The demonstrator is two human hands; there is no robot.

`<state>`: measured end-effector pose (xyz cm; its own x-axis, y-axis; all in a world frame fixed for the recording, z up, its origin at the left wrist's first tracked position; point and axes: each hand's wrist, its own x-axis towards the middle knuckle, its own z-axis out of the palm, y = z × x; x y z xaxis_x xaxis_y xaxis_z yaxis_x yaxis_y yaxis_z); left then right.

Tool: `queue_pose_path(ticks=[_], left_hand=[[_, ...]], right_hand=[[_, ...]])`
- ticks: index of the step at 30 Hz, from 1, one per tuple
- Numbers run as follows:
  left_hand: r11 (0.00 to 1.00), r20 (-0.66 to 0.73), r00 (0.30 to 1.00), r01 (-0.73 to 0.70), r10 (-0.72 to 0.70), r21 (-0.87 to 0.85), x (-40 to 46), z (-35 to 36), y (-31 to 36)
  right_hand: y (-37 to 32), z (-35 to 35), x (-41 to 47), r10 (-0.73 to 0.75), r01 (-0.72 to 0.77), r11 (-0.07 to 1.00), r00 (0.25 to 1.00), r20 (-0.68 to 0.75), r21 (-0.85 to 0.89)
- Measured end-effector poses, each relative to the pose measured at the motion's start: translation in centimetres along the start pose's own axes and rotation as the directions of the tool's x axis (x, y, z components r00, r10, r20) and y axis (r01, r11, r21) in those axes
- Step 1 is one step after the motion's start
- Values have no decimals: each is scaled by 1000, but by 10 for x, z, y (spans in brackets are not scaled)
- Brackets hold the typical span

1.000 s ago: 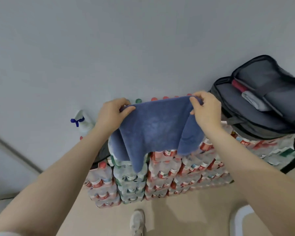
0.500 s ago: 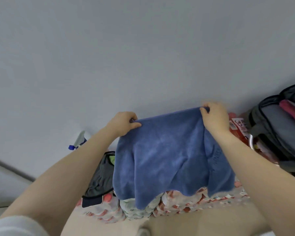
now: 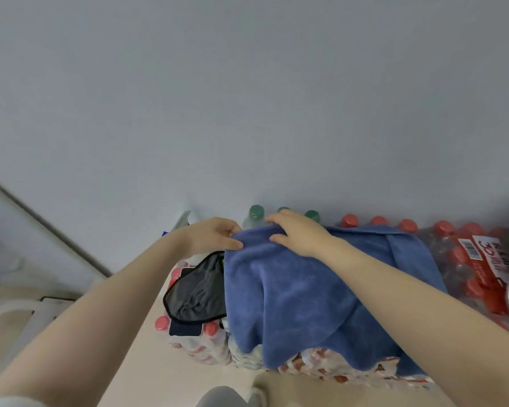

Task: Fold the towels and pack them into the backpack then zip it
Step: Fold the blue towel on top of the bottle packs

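Since the earlier frames, both hands are coming together at the far left corner of the blue towel, which was hanging stretched between them and is now lying draped over the shrink-wrapped packs of bottles, its front edge falling over their side. The left hand is pinching the corner with thumb and curled fingers, and the right hand is lying on the cloth just beside it with fingers nearly straight, pressing more than gripping. This is looking like one fold being finished: the right-hand edge seems to be brought across to meet the left one, so the towel is becoming half as wide. A dark grey cloth with black trim is lying on the packs at the left, touching the towel. The backpack is almost out of view now; only a dark shape at the right edge may be it, I cannot tell. I judge that more folding is needed, and packing and zipping are not yet begun
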<state>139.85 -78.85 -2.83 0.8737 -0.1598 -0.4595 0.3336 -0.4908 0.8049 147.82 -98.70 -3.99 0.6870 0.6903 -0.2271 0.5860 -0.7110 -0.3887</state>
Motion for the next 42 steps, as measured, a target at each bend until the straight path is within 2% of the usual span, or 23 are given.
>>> queue_pose_path(ticks=[2, 4, 8, 11, 14, 17, 20, 22, 24, 26, 28, 30, 35, 39, 42], left_hand=[[995, -57, 998, -20, 15, -101, -3, -5, 1], [995, -197, 979, -68, 51, -78, -1, -10, 9], [952, -472, 846, -120, 246, 282, 11, -19, 39], [815, -527, 748, -35, 405, 578, 29, -17, 53], [641, -485, 739, 93, 468, 762, 48, -3, 41], [575, -357, 787, 3, 504, 818, 61, 27, 28], [572, -135, 857, -208, 498, 794, 72, 70, 42], [578, -30, 877, -289, 479, 764, 75, 100, 63], [570, 25, 875, -337, 484, 749, 83, 131, 79], [573, 60, 877, -362, 477, 736, 89, 158, 94], [552, 90, 858, -401, 505, 731, 95, 181, 101], [543, 111, 859, -411, 500, 732, 98, 198, 107], [556, 102, 918, -317, 382, 768, 101, 222, 117], [596, 59, 932, -277, 359, 754, 108, 242, 128], [608, 38, 941, -248, 337, 754, 114, 261, 142]], right_hand=[[1, 3, 5, 21, -24, 998, 999, -49, -52], [5, -1, 7, 60, -66, 998, 982, -178, -25], [13, -21, 11, 88, -85, 996, 893, -442, 27], [18, -29, 8, 87, -54, 995, 878, -471, 83], [30, -21, -8, 95, -46, 987, 940, -326, 156], [54, -13, -39, 148, -113, 985, 939, -311, 128], [93, -18, -81, 244, -225, 970, 881, -405, 94], [125, -25, -110, 371, -347, 928, 814, -447, 140], [154, -30, -135, 508, -447, 861, 755, -414, 241], [173, -31, -154, 592, -499, 800, 749, -299, 333], [183, -28, -163, 580, -506, 797, 793, -185, 330], [186, -25, -164, 511, -484, 852, 852, -115, 197], [197, -34, -160, 447, -444, 895, 890, -95, 49], [215, -74, -163, 351, -356, 935, 918, -185, 10], [229, -103, -165, 347, -380, 924, 880, -326, -42]])
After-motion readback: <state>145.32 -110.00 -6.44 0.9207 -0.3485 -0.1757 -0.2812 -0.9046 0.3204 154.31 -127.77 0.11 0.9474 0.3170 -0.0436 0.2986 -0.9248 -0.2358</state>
